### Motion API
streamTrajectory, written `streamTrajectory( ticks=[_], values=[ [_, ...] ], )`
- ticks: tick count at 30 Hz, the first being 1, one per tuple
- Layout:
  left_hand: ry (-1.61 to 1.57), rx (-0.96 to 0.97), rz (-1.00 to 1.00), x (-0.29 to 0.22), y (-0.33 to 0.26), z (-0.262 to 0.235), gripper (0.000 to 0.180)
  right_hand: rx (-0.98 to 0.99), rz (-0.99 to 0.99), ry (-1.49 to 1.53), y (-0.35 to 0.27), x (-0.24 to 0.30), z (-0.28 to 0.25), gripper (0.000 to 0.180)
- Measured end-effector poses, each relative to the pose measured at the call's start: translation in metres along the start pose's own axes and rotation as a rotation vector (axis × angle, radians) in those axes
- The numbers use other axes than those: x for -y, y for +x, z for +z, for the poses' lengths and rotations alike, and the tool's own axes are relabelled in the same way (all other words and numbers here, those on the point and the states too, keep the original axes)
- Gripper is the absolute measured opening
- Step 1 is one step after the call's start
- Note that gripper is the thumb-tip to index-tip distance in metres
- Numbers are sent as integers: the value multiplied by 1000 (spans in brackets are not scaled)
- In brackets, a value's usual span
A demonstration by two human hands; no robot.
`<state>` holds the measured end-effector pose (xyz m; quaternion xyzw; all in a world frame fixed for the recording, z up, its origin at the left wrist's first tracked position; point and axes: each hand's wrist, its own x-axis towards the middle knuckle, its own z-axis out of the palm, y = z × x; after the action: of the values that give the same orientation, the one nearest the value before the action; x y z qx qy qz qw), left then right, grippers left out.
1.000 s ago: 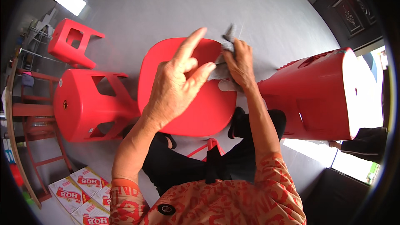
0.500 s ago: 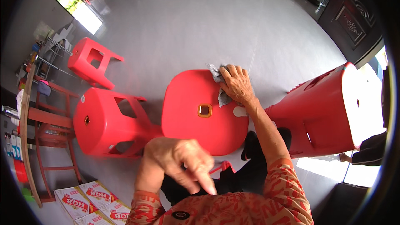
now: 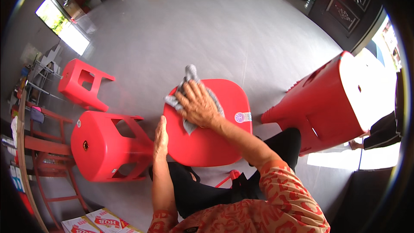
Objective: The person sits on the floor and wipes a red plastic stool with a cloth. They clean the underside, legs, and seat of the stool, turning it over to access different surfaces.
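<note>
A red plastic stool (image 3: 215, 149) stands right in front of me, its seat facing up, with a small round purple sticker near the right edge. My right hand (image 3: 198, 103) lies over a grey cloth (image 3: 189, 75), pressing it against the left part of the seat. Bunched cloth sticks out beyond the fingers and below the palm. My left hand (image 3: 161, 138) is upright at the seat's left edge, fingers stretched out, palm toward the stool's side. It holds nothing that I can see; whether it touches the stool I cannot tell.
Two more red stools, a nearer one (image 3: 97, 146) and a farther one (image 3: 79, 84), stand at left. A tall stack of red stools (image 3: 321, 103) rises at right. Beyond are a wooden chair (image 3: 47, 144), printed cartons (image 3: 101, 221) and a dark door (image 3: 345, 11). Part of another person (image 3: 384, 131) shows far right.
My right hand has moved the cloth from the seat's far right to its left part. My left hand has gone from above my lap to the seat's left edge. The seat looks turned.
</note>
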<state>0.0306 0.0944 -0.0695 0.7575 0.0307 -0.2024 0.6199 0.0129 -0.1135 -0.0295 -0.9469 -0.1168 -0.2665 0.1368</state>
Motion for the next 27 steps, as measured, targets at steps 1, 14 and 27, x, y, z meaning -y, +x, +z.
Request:
streamTrajectory(
  ticks=[1,14,27],
  values=[
    [-36,-33,5,-7,-4,5,78,98,-11,26,-1,14,6,54],
    [-135,-128,-81,-2,-8,12,83,173,207,6,41,4,25,41],
    [-380,21,-48,-15,-12,14,63,409,-216,290,-33,53,-46,73]
  ],
)
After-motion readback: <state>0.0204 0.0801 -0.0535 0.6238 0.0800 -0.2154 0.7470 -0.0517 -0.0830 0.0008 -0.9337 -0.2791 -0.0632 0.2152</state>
